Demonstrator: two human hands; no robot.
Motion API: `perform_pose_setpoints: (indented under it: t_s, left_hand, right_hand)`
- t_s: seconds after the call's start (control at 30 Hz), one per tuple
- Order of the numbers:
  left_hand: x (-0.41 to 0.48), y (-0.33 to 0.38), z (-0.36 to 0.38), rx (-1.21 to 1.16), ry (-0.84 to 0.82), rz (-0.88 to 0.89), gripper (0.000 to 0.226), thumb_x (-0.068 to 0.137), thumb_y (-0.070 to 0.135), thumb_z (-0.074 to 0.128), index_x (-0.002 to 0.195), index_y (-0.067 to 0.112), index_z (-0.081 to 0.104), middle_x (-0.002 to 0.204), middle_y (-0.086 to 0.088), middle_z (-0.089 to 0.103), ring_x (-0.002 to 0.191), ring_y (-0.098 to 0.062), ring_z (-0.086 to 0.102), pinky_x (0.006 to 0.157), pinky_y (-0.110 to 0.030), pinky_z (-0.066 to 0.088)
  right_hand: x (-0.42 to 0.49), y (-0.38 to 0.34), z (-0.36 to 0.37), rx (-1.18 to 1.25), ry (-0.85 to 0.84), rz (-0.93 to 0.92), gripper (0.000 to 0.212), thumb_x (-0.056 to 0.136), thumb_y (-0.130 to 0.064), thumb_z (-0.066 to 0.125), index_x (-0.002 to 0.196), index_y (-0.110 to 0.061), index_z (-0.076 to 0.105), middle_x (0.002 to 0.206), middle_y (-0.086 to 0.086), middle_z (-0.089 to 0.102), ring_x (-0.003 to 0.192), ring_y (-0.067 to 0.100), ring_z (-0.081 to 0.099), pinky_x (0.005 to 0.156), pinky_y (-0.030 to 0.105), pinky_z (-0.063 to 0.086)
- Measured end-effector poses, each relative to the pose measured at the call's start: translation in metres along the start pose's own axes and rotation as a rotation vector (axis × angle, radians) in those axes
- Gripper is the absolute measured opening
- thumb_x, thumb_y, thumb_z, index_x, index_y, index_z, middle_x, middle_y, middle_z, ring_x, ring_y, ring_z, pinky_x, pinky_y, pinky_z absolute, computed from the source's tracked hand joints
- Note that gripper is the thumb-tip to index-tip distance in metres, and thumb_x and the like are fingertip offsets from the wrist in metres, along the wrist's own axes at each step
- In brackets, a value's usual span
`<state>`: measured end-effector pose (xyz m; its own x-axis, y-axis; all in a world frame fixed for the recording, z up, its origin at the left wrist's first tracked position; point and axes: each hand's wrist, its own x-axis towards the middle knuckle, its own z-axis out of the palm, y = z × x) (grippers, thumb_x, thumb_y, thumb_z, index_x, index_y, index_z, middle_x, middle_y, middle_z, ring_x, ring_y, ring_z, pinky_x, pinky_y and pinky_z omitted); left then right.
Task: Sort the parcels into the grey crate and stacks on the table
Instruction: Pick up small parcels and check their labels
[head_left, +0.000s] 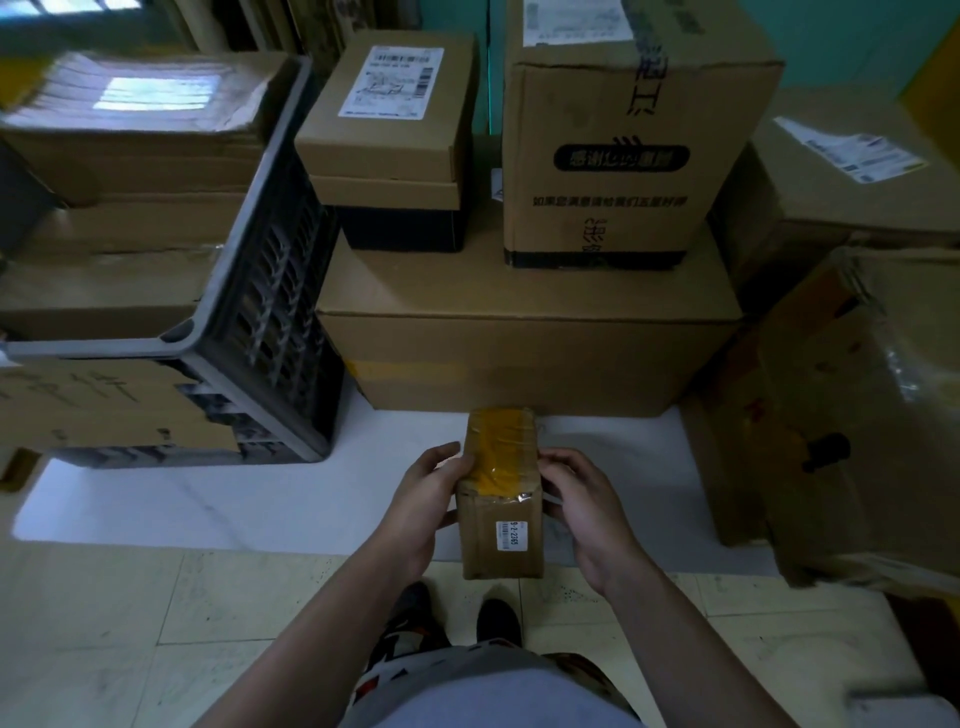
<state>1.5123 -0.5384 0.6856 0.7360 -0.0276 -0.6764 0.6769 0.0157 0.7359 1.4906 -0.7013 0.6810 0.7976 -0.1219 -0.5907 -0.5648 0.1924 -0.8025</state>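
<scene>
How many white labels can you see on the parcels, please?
4: on the small box topping the middle stack, atop the tall carton, on the right-hand box, and on the held parcel. A pale patch in the crate is too blurred to tell; others may be hidden.

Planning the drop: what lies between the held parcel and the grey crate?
Head view: past the left hand gripping the parcel, only bare white table reaches the grey crate.
</scene>
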Motion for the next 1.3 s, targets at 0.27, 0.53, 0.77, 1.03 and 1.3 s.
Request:
perform_pose_setpoints:
  t_s: [0.27, 0.53, 0.77, 1.03, 1.3]
  left_hand:
    - [-0.003, 0.007, -0.004, 0.037, -0.1, 0.033, 0.047, 0.096, 0.028, 0.063, 0.141, 0.024, 0.05, 0.132, -0.005, 0.06, 0.119, -0.023, 0.057, 0.102, -0.054, 0.049]
    - [-0.008, 0.008, -0.002, 0.018, -0.01, 0.065, 0.051, 0.09, 0.055, 0.055, 0.122, 0.015, 0.055, 0.123, -0.005, 0.063, 0.118, -0.024, 0.059, 0.101, -0.057, 0.05]
    - [-0.01, 0.01, -0.002, 0.016, -0.007, 0.117, 0.035, 0.098, 0.045, 0.056, 0.109, 0.011, 0.056, 0.116, -0.004, 0.064, 0.114, -0.019, 0.06, 0.101, -0.055, 0.05]
    - [-0.009, 0.01, -0.005, -0.037, -0.01, 0.113, 0.023, 0.101, 0.025, 0.055, 0.12, 0.013, 0.057, 0.117, -0.007, 0.064, 0.116, -0.023, 0.06, 0.096, -0.047, 0.051]
    - [-0.01, 0.013, -0.006, -0.017, -0.061, 0.124, 0.036, 0.095, 0.004, 0.052, 0.126, 0.019, 0.064, 0.114, -0.005, 0.072, 0.11, -0.022, 0.064, 0.098, -0.047, 0.05]
  right_hand:
    - [-0.002, -0.002, 0.001, -0.146, -0.097, -0.092, 0.021, 0.098, -0.023, 0.058, 0.11, -0.041, 0.061, 0.111, -0.015, 0.066, 0.105, 0.004, 0.06, 0.079, 0.023, 0.047]
    - [-0.006, 0.003, 0.005, -0.204, -0.018, -0.102, 0.015, 0.095, -0.036, 0.061, 0.105, -0.026, 0.066, 0.105, -0.006, 0.07, 0.102, 0.013, 0.065, 0.088, 0.034, 0.053]
    - [-0.006, 0.002, 0.009, -0.184, 0.02, -0.111, 0.026, 0.094, -0.045, 0.059, 0.094, -0.019, 0.065, 0.1, 0.003, 0.07, 0.099, 0.02, 0.066, 0.093, 0.05, 0.054]
    - [-0.01, 0.002, 0.012, -0.097, 0.036, -0.1, 0.053, 0.082, -0.059, 0.059, 0.093, -0.007, 0.064, 0.099, 0.012, 0.071, 0.098, 0.025, 0.067, 0.093, 0.049, 0.055]
    - [-0.008, 0.001, 0.01, -0.112, 0.049, -0.1, 0.018, 0.095, -0.03, 0.062, 0.094, -0.013, 0.067, 0.096, 0.004, 0.071, 0.098, 0.023, 0.067, 0.089, 0.043, 0.055]
